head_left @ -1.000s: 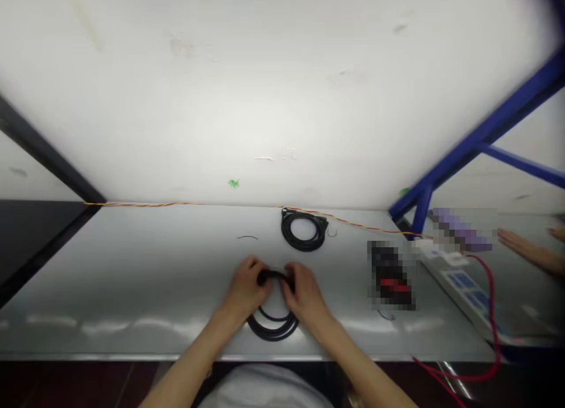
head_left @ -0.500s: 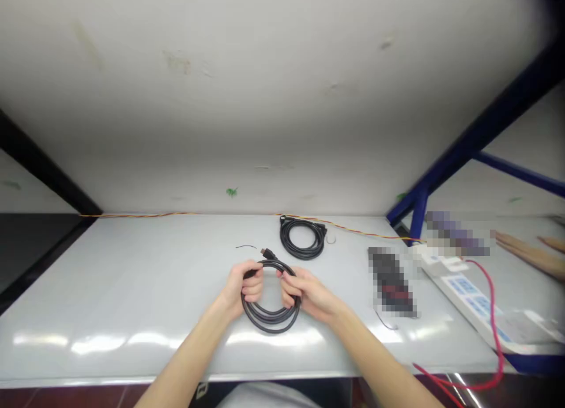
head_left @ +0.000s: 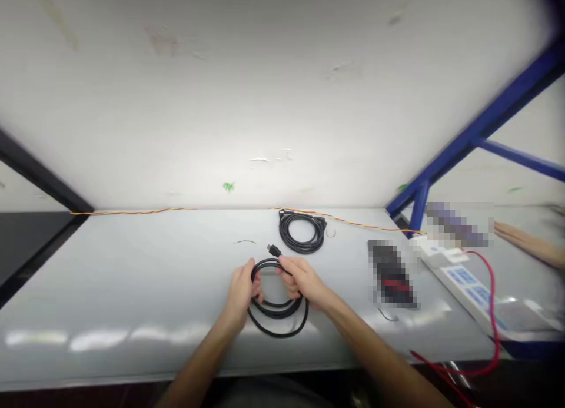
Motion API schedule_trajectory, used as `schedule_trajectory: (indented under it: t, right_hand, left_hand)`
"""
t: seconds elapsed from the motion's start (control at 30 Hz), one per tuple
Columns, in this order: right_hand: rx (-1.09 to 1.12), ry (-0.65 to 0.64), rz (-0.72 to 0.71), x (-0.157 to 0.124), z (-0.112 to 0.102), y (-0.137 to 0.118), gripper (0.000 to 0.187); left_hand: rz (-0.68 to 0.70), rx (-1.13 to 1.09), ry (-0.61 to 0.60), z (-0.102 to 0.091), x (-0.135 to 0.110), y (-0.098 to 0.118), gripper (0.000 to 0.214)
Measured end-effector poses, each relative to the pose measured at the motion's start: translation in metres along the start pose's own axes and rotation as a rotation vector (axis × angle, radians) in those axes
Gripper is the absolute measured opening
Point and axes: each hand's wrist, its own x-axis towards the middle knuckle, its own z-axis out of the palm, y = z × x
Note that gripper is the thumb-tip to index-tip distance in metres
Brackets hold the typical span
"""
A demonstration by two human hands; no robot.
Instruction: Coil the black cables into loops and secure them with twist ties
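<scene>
A black HDMI cable (head_left: 282, 335), wound in loose loops, is held between both hands above the near middle of the table. One black plug (head_left: 274, 250) sticks out at the top of the loops, just above my right fingers. My left hand (head_left: 244, 287) is closed round the left side of the coil, thumb on top. On the other side my right hand (head_left: 301, 278) grips the upper right of the loops near the plug. The lowest loop hangs wider than the rest. Beyond my hands lies a second coiled black cable (head_left: 302, 252), touched by neither hand.
A short thin dark tie (head_left: 245, 241) lies behind my left hand. To the right are a blurred dark item (head_left: 391, 272), a white power strip (head_left: 459, 290) and a red cord (head_left: 494, 314). Another person's arm (head_left: 529, 243) reaches in beyond the blue frame (head_left: 468, 140).
My right hand has shifted up the coil toward the plug. The plug has moved slightly right, and the lowest loop hangs looser. The whole view has tilted a little.
</scene>
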Motion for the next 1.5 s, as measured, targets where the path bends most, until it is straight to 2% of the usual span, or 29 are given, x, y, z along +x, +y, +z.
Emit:
schedule_trajectory:
  t: [0.07, 0.13, 0.2, 0.27, 0.33, 0.5, 0.57, 0.63, 0.73, 0.83, 0.93, 1.07, 1.23, 1.3, 1.43, 1.5]
  right_hand:
    - [-0.033, -0.076, 0.043, 0.005, -0.005, -0.006, 0.053]
    - [-0.081, -0.181, 0.104, 0.010, -0.008, -0.012, 0.050]
    - [-0.130, -0.253, 0.135, 0.016, -0.008, -0.015, 0.048]
    - [-0.196, -0.250, 0.105, 0.025, -0.005, -0.014, 0.049]
    - [-0.255, -0.184, 0.033, 0.035, 0.000, -0.008, 0.051]
    - [-0.303, -0.002, -0.140, 0.051, 0.005, 0.007, 0.048]
    - [-0.363, 0.030, -0.227, 0.048, 0.000, 0.010, 0.039]
    - [-0.521, 0.049, -0.355, 0.040, -0.009, 0.011, 0.030]
    - [-0.724, 0.090, -0.496, 0.025, -0.023, 0.012, 0.031]
    - [-0.766, 0.127, -0.516, 0.012, -0.034, 0.016, 0.031]
    - [-0.874, 0.183, -0.606, 0.003, -0.035, 0.022, 0.026]
    - [-0.927, 0.345, -0.665, -0.006, -0.028, 0.036, 0.027]
    - [-1.001, 0.485, -0.672, -0.015, -0.012, 0.053, 0.024]
    - [-1.070, 0.528, -0.697, -0.016, -0.008, 0.058, 0.029]
    - [-1.134, 0.549, -0.705, -0.013, -0.008, 0.059, 0.029]
    - [-1.132, 0.529, -0.708, -0.011, -0.009, 0.057, 0.027]
  left_hand:
    - [0.120, 0.048, 0.053, -0.008, 0.004, 0.008, 0.043]
    - [0.297, 0.190, 0.033, -0.020, 0.008, 0.020, 0.050]
    - [0.468, 0.437, -0.128, -0.030, 0.010, 0.030, 0.049]
    - [0.580, 0.679, -0.273, -0.035, 0.011, 0.033, 0.038]
    - [0.606, 0.787, -0.268, -0.036, 0.010, 0.029, 0.031]
    - [0.620, 0.893, -0.099, -0.038, 0.010, 0.007, 0.030]
    - [0.636, 0.943, -0.049, -0.040, 0.011, 0.000, 0.030]
    - [0.652, 0.976, -0.012, -0.043, 0.012, -0.005, 0.030]
    - [0.655, 0.974, 0.023, -0.046, 0.014, -0.009, 0.030]
    - [0.664, 0.963, 0.049, -0.045, 0.014, -0.010, 0.030]
    - [0.689, 0.998, 0.100, -0.043, 0.012, -0.010, 0.028]
    - [0.710, 1.091, 0.186, -0.041, 0.008, -0.009, 0.022]
    - [0.761, 1.082, 0.206, -0.037, 0.007, -0.012, 0.018]
    - [0.807, 1.075, 0.149, -0.038, 0.006, -0.010, 0.020]
    - [0.858, 1.049, -0.163, -0.047, 0.003, 0.002, 0.041]
    - [0.869, 1.077, -0.269, -0.054, 0.001, 0.007, 0.048]
